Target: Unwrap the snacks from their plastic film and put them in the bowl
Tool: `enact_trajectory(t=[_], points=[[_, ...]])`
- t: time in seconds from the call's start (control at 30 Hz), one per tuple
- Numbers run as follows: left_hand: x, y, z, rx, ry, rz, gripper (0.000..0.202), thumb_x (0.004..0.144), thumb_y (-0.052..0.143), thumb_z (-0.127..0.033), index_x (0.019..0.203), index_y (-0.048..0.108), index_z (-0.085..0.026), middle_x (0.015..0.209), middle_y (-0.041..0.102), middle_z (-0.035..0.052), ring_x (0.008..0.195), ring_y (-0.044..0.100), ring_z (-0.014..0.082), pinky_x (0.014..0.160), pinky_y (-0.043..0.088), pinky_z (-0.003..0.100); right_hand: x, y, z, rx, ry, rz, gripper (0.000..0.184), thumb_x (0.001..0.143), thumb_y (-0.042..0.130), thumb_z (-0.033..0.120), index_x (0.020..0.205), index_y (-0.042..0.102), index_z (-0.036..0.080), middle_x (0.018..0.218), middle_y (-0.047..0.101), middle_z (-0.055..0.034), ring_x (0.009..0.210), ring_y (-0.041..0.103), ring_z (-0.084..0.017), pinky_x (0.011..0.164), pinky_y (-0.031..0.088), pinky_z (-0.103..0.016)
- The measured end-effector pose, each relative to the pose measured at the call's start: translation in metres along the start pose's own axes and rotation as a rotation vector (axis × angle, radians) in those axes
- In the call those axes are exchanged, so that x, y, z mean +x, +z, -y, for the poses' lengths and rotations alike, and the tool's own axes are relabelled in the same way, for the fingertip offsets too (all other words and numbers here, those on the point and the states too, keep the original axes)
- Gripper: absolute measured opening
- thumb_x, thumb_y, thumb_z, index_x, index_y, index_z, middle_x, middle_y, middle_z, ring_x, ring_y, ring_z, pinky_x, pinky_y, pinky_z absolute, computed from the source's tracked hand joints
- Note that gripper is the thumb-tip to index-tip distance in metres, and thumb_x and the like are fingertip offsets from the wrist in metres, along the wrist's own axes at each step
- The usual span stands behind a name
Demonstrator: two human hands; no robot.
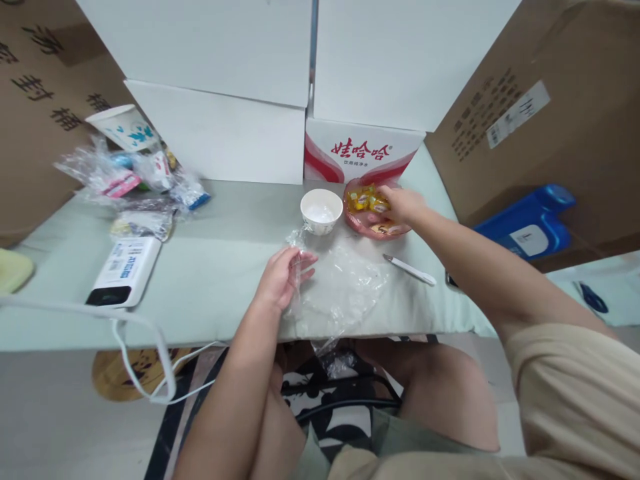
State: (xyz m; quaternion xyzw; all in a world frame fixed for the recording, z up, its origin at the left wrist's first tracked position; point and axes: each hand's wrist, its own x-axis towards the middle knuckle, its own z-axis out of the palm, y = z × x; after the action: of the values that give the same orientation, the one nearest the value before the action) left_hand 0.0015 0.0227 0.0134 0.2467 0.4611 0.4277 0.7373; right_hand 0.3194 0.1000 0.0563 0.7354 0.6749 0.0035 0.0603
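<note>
My left hand (284,275) is closed on the edge of a clear plastic bag (340,287) that lies crumpled on the table and hangs over its front edge. My right hand (403,203) reaches into a pink bowl (367,225) of yellow wrapped candies (364,199); its fingers curl down among them, and what they grip is hidden. A small white bowl (321,211) stands just left of the pink one, beside the bag's top corner.
A white pen-like tool (410,270) lies right of the bag. At the left are a white power bank (124,270) with a cable, plastic wrappers (130,177) and a paper cup (123,125). White boxes (220,80) and cardboard cartons (550,113) wall the table's back and sides.
</note>
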Motion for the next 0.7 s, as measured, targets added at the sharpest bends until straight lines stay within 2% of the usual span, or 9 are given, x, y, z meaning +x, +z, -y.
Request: enact_trajectory(t=[0.07, 0.17, 0.37, 0.47, 0.57, 0.63, 0.7], points=[[0.000, -0.001, 0.000, -0.002, -0.006, -0.001, 0.016, 0.071, 0.068, -0.029, 0.072, 0.056, -0.018, 0.078, 0.069, 0.0028, 0.086, 0.072, 0.0216, 0.075, 0.056, 0.034, 0.007, 0.004, 0.001, -0.051, -0.020, 0.032, 0.070, 0.074, 0.070, 0.059, 0.134, 0.054, 0.025, 0.120, 0.069, -0.0147, 0.105, 0.062, -0.035, 0.083, 0.045, -0.043], [0.000, -0.002, 0.000, -0.002, -0.016, 0.007, 0.016, 0.072, 0.067, -0.029, 0.073, 0.055, -0.019, 0.079, 0.069, 0.0032, 0.088, 0.071, 0.0223, 0.075, 0.056, 0.035, 0.011, 0.009, -0.006, -0.026, -0.001, 0.008, 0.074, 0.074, 0.069, 0.061, 0.137, 0.053, 0.026, 0.128, 0.066, -0.0155, 0.110, 0.059, -0.037, 0.088, 0.042, -0.047], [0.001, -0.004, 0.001, -0.006, -0.017, 0.068, 0.018, 0.072, 0.068, -0.031, 0.073, 0.055, -0.020, 0.082, 0.071, 0.0051, 0.095, 0.071, 0.0259, 0.079, 0.057, 0.039, 0.010, 0.019, -0.018, -0.025, 0.012, -0.022, 0.040, 0.086, 0.058, 0.046, 0.119, 0.066, 0.025, 0.116, 0.071, -0.0122, 0.106, 0.060, -0.034, 0.089, 0.040, -0.046], [0.001, -0.001, 0.003, 0.003, -0.027, 0.091, 0.017, 0.072, 0.067, -0.032, 0.072, 0.055, -0.019, 0.083, 0.071, 0.0054, 0.098, 0.071, 0.0265, 0.081, 0.057, 0.040, 0.015, 0.024, -0.017, -0.016, 0.005, -0.057, 0.037, 0.087, 0.056, 0.042, 0.117, 0.068, 0.023, 0.108, 0.072, -0.0129, 0.103, 0.061, -0.034, 0.092, 0.038, -0.048], [0.001, 0.003, 0.003, 0.019, -0.031, 0.105, 0.017, 0.073, 0.066, -0.032, 0.071, 0.055, -0.019, 0.084, 0.072, 0.0058, 0.100, 0.070, 0.0268, 0.081, 0.057, 0.041, 0.018, 0.021, -0.015, 0.010, -0.035, -0.090, 0.041, 0.084, 0.060, 0.042, 0.121, 0.066, 0.024, 0.117, 0.070, -0.0136, 0.114, 0.056, -0.036, 0.097, 0.036, -0.051], [0.001, 0.005, 0.003, 0.001, -0.040, 0.134, 0.018, 0.073, 0.066, -0.032, 0.069, 0.054, -0.019, 0.084, 0.071, 0.0059, 0.102, 0.069, 0.0270, 0.080, 0.058, 0.041, 0.008, 0.013, -0.011, 0.093, -0.006, -0.166, 0.045, 0.084, 0.059, 0.039, 0.126, 0.063, 0.024, 0.128, 0.065, -0.0138, 0.121, 0.052, -0.037, 0.099, 0.037, -0.053], [0.001, 0.006, 0.001, -0.048, -0.070, 0.175, 0.020, 0.074, 0.067, -0.032, 0.068, 0.054, -0.018, 0.082, 0.070, 0.0057, 0.104, 0.069, 0.0277, 0.080, 0.059, 0.042, -0.017, 0.007, -0.003, 0.287, 0.039, -0.330, 0.044, 0.086, 0.055, 0.034, 0.127, 0.060, 0.022, 0.131, 0.063, -0.0136, 0.123, 0.052, -0.035, 0.101, 0.039, -0.052]])
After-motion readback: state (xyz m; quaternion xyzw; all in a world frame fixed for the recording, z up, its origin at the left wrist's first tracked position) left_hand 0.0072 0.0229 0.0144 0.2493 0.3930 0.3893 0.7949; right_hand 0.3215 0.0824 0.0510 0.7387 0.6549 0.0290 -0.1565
